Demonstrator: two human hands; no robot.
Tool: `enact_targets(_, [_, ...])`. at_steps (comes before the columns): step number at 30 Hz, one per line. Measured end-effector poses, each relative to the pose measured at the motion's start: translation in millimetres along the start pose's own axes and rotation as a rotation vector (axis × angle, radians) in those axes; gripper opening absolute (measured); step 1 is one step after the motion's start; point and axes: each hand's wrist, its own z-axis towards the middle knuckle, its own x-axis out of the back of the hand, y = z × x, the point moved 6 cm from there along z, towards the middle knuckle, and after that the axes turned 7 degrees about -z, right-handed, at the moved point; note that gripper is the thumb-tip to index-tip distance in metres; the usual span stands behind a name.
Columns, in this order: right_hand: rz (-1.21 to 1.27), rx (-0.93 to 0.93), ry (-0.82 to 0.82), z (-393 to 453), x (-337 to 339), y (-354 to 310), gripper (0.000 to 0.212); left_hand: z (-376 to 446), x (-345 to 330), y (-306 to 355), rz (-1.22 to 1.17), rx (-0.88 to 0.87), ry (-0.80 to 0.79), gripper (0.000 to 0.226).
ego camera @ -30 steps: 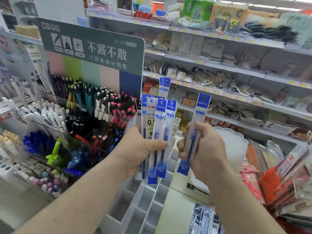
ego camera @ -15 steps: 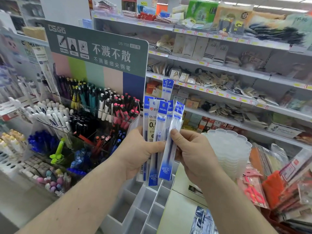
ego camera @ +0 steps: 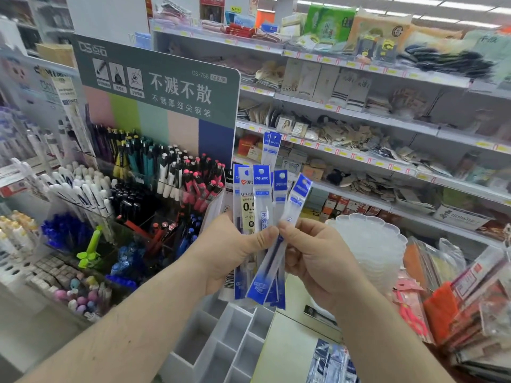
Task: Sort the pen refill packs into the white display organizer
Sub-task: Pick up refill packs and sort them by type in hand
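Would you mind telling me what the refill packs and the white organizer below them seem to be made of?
Refill packs: thin clear plastic film with printed blue ends, apparently; the refills show through and the sleeves look glossy. White display organizer: probably rigid matte plastic, judging by its thin, straight, dull-white divider walls, though painted board is possible.

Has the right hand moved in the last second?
Yes. The right hand has moved left, closing on the fanned refill packs above the white organizer.

Several pen refill packs (ego camera: 261,217), narrow clear sleeves with blue header and footer bands, are held upright in a fanned bundle above the white display organizer (ego camera: 232,344). The rightmost pack (ego camera: 279,244) is tilted to the right. The organizer's visible rectangular compartments are seen unfilled.
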Motion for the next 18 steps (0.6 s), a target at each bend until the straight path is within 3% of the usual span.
enact_targets(9, [-0.123,-0.001,0.113,-1.5,1.4,-0.6,0.014,-7.0,-5.2,-1.1,-0.068,0.076,-0.101,0.051])
enact_targets(13, [-0.120,0.004,0.160,-2.3,7.7,-2.0,0.014,-5.6,-2.4,-3.6,-0.118,0.137,-0.056,0.042])
enact_targets(18, [-0.002,-0.034,0.196,-8.2,20.0,-2.2,0.015,-4.8,-0.6,-4.1,-0.020,0.121,0.007,0.052])
